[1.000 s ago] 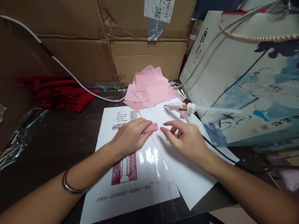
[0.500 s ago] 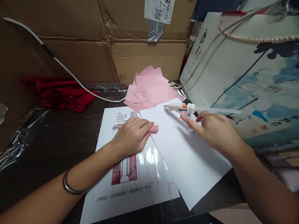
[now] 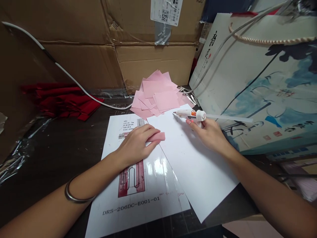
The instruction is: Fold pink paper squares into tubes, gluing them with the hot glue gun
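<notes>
My left hand [image 3: 137, 143] rests on the printed sheet [image 3: 170, 195], fingers and thumb closed round a narrow folded pink strip [image 3: 158, 136]. The strip's right end sticks out past my fingertips; the rest is covered by the hand. My right hand [image 3: 210, 134] is wrapped round the handle of a white hot glue gun [image 3: 190, 114] with an orange switch. Its metal tip points left, above the blank white sheet [image 3: 195, 175]. A clear glue stick [image 3: 230, 118] juts from its back end. Part of the handle is hidden by my fingers.
Behind the sheets lies a heap of pink squares [image 3: 158, 92], with several metal clips [image 3: 192, 97] beside it. Red folded pieces [image 3: 61, 99] are piled at the left. Cardboard boxes [image 3: 153, 62] stand behind, a paper bag [image 3: 247, 76] at the right. A white cable [image 3: 81, 89] crosses the back.
My right hand has moved in and closed round the glue gun's handle, where before its fingers were looser and apart. My left hand stays in place, its thumb slightly lower on the pink strip.
</notes>
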Available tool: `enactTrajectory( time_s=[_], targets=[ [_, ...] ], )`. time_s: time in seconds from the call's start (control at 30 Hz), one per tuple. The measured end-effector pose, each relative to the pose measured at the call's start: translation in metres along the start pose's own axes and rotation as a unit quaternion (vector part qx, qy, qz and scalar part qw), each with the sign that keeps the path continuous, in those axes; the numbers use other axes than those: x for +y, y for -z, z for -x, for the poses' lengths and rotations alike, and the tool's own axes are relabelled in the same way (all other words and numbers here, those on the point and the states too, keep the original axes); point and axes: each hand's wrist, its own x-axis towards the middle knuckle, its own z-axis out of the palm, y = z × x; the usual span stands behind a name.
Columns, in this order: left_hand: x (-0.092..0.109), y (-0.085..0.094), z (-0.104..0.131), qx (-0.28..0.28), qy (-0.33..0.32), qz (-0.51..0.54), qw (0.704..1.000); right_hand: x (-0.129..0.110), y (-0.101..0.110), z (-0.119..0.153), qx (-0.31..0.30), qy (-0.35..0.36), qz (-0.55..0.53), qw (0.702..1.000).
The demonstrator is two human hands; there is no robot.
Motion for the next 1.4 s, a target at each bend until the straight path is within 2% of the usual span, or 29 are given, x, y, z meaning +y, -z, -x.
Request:
enactTrajectory(
  time_s=[0.07, 0.2, 0.43, 0.67, 0.83, 1.07, 1.4],
  targets=[
    [0.000, 0.001, -0.001, 0.002, 0.022, 0.009, 1.000, -0.001, 0.002, 0.002, -0.010, 0.002, -0.044, 0.999],
    [0.001, 0.004, -0.004, 0.007, 0.058, 0.026, 0.998, -0.011, 0.013, 0.013, -0.078, 0.039, -0.082, 0.993],
    [0.002, 0.005, -0.005, 0.008, 0.061, 0.022, 0.998, -0.023, 0.019, 0.022, -0.106, 0.092, -0.017, 0.990],
    [0.004, 0.005, -0.004, -0.001, 0.063, 0.049, 0.997, -0.024, 0.018, 0.022, -0.165, 0.116, -0.005, 0.979],
    [0.003, 0.002, -0.004, 0.012, 0.069, 0.025, 0.997, -0.024, 0.020, 0.021, -0.211, 0.139, 0.002, 0.968],
    [0.001, 0.000, -0.003, 0.010, 0.084, 0.000, 0.996, -0.026, 0.018, 0.013, -0.245, 0.172, -0.028, 0.954],
    [0.003, 0.003, -0.004, 0.002, 0.083, 0.025, 0.996, -0.033, 0.019, 0.012, -0.236, 0.180, 0.042, 0.954]
  ],
)
